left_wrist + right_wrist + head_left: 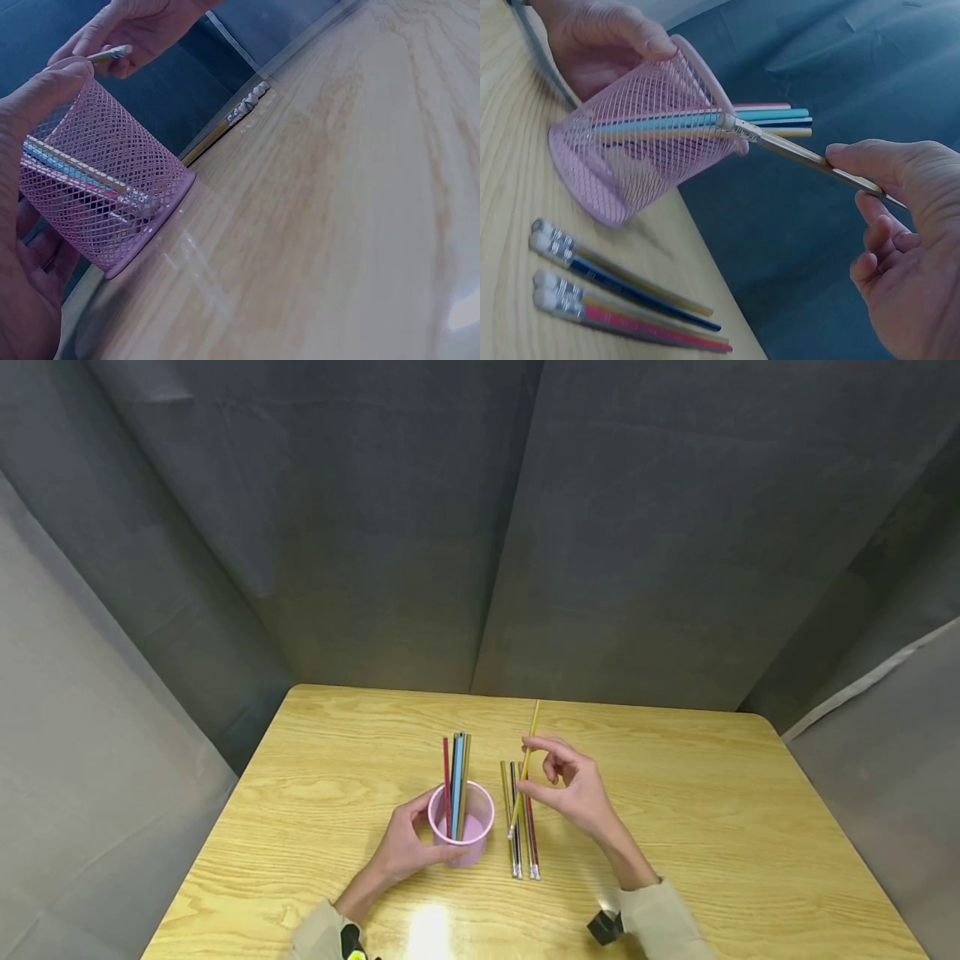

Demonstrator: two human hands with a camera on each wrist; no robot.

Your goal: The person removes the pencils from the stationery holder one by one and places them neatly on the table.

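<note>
My left hand [401, 850] grips a pink mesh pencil cup [471, 857], thumb near its rim and fingers on the far side. The cup stands upright on the table. Red, blue, black and gold pencils [458, 777] lean inside it. Between thumb and fingers of my right hand [576, 783] is a yellow pencil [535, 722], its white eraser [726, 122] pointing down. In the right wrist view that eraser end overlaps the cup's rim; whether they touch I cannot tell. Several loose pencils [637, 322] lie beneath the right hand, right of the cup, erasers toward me.
The wood-grain table [720, 827] extends to both sides and has rounded far corners. Dark grey curtains [375, 527] hang behind it, with lighter cloth [82, 735] at the left side.
</note>
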